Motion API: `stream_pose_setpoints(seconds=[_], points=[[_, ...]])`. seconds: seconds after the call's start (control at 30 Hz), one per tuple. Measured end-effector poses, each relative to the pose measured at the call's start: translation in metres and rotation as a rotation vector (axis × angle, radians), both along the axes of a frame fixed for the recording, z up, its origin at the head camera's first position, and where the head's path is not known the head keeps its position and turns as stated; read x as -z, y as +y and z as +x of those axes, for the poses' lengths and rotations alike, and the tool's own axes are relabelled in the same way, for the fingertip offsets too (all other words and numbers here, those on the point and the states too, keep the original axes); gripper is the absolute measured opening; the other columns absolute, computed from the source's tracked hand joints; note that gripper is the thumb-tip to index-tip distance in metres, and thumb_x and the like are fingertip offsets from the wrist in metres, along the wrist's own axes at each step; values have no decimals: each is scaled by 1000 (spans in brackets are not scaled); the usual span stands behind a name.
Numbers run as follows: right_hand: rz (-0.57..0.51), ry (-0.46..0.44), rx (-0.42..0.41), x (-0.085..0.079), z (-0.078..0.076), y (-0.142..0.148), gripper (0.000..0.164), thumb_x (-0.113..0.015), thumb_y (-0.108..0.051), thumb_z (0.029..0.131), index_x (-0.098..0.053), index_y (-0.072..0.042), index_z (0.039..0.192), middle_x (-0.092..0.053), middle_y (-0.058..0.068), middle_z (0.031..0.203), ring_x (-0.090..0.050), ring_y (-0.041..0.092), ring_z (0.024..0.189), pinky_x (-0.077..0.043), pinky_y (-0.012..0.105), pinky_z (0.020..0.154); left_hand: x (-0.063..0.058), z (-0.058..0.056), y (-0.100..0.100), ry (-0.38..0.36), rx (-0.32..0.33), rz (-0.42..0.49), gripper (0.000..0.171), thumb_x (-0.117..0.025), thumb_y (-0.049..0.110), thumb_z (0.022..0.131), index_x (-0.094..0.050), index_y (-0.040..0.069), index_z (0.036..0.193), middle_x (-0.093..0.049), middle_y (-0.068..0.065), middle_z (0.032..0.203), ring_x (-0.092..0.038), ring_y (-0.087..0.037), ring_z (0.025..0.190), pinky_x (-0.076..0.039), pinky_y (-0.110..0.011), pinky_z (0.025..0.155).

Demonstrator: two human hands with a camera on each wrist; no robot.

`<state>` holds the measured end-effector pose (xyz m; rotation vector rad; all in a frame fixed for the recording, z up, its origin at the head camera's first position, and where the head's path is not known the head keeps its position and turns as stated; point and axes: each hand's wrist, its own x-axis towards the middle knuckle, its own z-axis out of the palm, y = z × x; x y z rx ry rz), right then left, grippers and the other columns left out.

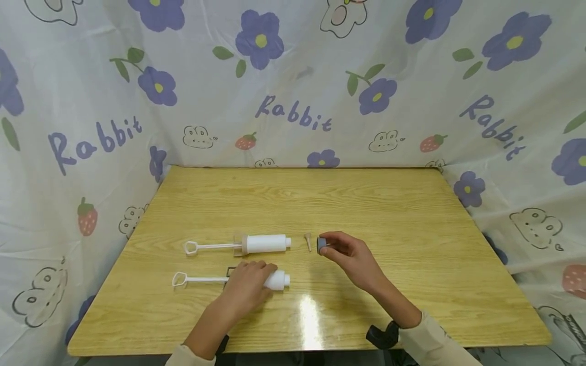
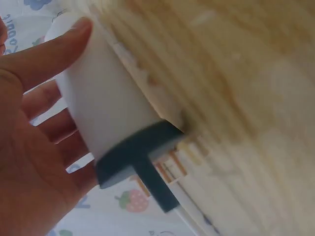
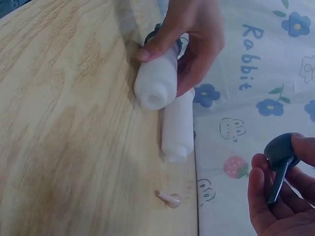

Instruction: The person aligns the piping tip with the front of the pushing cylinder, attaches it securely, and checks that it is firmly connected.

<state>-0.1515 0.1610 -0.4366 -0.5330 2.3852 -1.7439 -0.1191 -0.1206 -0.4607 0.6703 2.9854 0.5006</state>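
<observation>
My left hand (image 1: 247, 287) holds a white plastic syringe (image 1: 276, 280), thumb along one side of the barrel and fingers round the other. Its collar (image 2: 140, 150) is dark green, and a thin white plunger rod with a loop handle (image 1: 179, 279) sticks out to the left. To the right, my right hand (image 1: 354, 262) pinches a dark green nozzle (image 3: 280, 155) between thumb and fingers, its narrow spout hanging toward the palm. The open tip of the held syringe faces the right hand, with a gap between.
Beyond the held syringe lies a second white syringe (image 1: 265, 243) with a beige collar and its plunger drawn out. A small beige nozzle (image 1: 308, 242) lies between that syringe's tip and my right hand. Printed cloth (image 1: 293, 137) hangs along the wooden table's (image 1: 366, 198) back edge.
</observation>
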Motion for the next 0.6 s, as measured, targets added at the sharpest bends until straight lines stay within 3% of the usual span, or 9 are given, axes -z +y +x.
stream_pose_setpoints(seconds=[0.1,0.33,0.43,0.6], points=[[16,22,-2,-7,0,0,37,-65,-26,103,-63,-12,138,-71,11,123,-71,19,109,-57,24,92,-13,-3,0,64,-2,15,47,-87,18,83,-71,6,126,-74,-13,116,-71,-34,108,-53,-56,99],[19,49,12,-17,0,-2,39,-67,-27,103,-63,-12,139,-70,10,126,-69,23,112,-57,25,91,-61,-15,0,337,23,52,55,-89,28,80,-71,12,130,-75,-7,115,-71,-29,107,-54,-51,94],[21,42,-5,-14,1,-4,39,-66,-24,103,-63,-9,138,-69,13,126,-69,25,113,-57,24,90,-72,-16,2,365,29,71,55,-89,28,81,-71,13,131,-75,-6,115,-70,-28,108,-53,-49,92],[9,48,-7,-12,2,-7,38,-66,-24,103,-63,-8,137,-69,13,126,-70,26,114,-57,23,89,-78,-15,7,346,38,83,55,-88,30,82,-71,13,132,-75,-6,116,-69,-28,110,-52,-48,93]])
